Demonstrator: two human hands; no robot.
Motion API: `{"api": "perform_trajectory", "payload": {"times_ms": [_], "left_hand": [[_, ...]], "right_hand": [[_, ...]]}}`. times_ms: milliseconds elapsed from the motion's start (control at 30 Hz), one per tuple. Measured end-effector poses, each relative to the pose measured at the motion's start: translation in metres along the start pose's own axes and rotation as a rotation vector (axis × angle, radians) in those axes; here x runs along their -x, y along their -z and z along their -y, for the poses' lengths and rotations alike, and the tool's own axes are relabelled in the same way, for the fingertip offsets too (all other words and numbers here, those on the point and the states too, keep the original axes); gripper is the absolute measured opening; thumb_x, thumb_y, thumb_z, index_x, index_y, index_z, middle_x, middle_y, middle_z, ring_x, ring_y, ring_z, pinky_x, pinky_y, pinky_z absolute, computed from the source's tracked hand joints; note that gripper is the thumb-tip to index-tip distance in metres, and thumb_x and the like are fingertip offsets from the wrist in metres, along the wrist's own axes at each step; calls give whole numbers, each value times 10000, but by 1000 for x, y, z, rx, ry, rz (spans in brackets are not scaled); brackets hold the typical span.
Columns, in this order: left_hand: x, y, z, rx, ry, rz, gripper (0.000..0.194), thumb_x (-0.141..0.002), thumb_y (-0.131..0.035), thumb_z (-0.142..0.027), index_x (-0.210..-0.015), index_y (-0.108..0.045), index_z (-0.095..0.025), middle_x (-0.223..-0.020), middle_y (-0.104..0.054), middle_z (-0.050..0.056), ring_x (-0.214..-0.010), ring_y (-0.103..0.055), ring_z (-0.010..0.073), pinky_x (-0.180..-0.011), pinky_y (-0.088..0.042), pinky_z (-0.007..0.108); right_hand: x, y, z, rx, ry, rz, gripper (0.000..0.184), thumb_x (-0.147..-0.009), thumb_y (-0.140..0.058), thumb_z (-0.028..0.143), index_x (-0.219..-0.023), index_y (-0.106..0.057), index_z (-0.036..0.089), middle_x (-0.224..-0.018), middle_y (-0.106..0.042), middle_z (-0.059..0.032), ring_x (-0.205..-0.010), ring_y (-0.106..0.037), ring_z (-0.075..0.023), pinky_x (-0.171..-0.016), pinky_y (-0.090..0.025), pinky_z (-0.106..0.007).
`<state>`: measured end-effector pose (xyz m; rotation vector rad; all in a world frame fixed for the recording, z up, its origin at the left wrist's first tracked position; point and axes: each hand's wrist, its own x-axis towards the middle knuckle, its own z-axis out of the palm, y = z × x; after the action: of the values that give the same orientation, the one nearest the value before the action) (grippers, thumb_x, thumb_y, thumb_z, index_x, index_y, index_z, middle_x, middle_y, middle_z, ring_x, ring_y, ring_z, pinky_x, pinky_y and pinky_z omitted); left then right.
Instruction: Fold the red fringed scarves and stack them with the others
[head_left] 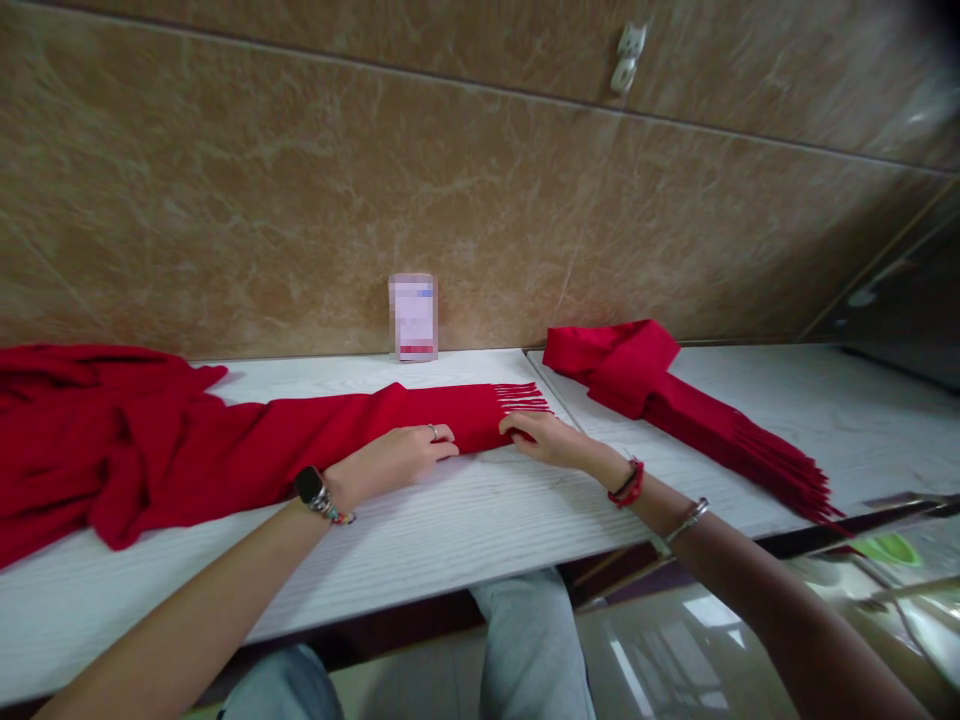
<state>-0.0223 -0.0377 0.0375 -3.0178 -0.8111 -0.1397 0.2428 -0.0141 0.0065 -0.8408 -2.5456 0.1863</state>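
On the white table: one red scarf, which lay bunched at the left and flatter toward its fringed right end. Left hand: fingers bent together over the near edge. Right hand: fingers curled narrow beside the fringe; whether either pinched cloth could not be told. Handling, as judged: was light, soft, limp, hardly fragile, prone to creasing; best held by the end corners.

Interior of what appears to be a home. Indications include the brown marble-patterned wall bearing a small white cat-shaped fixture, the white wood-grain surface along it, and the glossy, light-reflecting floor.
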Motion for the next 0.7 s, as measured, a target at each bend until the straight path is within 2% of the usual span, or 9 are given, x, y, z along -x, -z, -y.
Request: {"api": "perform_trajectory", "payload": {"times_ms": [100,133,233,367,433,533,700], "left_hand": [[-2,-3,0,4,52,-44,220,-879,-445,-221,-1063,-556,-175,-1082,-555,52,-927,-569,168,-801,-432,254],[-3,-5,-1,-3,69,-53,220,-881,-449,-236,-1067,-551,-178,-1058,-565,50,-904,-578,169,-773,-444,255],[-4,-12,-1,-33,119,-83,286,-891,-415,-162,-1166,-488,-187,-1022,-592,51,-875,-595,164,-734,-459,253],[-5,-18,2,-79,185,-135,379,-891,-426,-142,-1269,-410,-162,-1016,-619,80,-883,-603,178,-734,-474,273],[-5,-17,4,-103,190,-151,310,-893,-435,-159,-1199,-483,-150,-985,-635,83,-895,-599,188,-756,-475,292],[-7,-14,3,-128,179,-160,209,-899,-420,-156,-1039,-574,-137,-930,-648,78,-912,-587,194,-803,-464,318],[-8,-11,-2,-106,158,-145,207,-917,-373,-149,-971,-572,-138,-908,-620,72,-867,-587,173,-757,-467,285]], "right_hand": [[-2,-3,-1,-48,-16,-11,202,-773,-507,111,-960,-546,177,-932,-629,-70,-845,-588,-170,-744,-462,-294],[-2,-5,-2,-58,-40,-25,236,-753,-560,138,-985,-536,172,-940,-628,-76,-843,-590,-176,-736,-468,-299],[-4,-11,-5,-79,-131,-73,359,-699,-645,155,-1037,-524,153,-875,-644,-70,-762,-606,-177,-667,-483,-294],[-7,-14,-10,-79,-121,-132,167,-742,-614,156,-909,-602,168,-845,-673,-55,-761,-624,-171,-692,-484,-292],[-7,-13,-12,-76,-93,-142,84,-773,-582,160,-843,-626,173,-833,-681,-49,-757,-628,-165,-695,-485,-284],[-8,-9,-14,-48,-67,-142,116,-806,-532,149,-812,-643,181,-800,-684,-44,-747,-629,-160,-697,-485,-280],[-8,-5,-14,-29,12,-205,119,-818,-517,167,-790,-631,184,-800,-656,-58,-761,-605,-168,-707,-484,-302]]}}
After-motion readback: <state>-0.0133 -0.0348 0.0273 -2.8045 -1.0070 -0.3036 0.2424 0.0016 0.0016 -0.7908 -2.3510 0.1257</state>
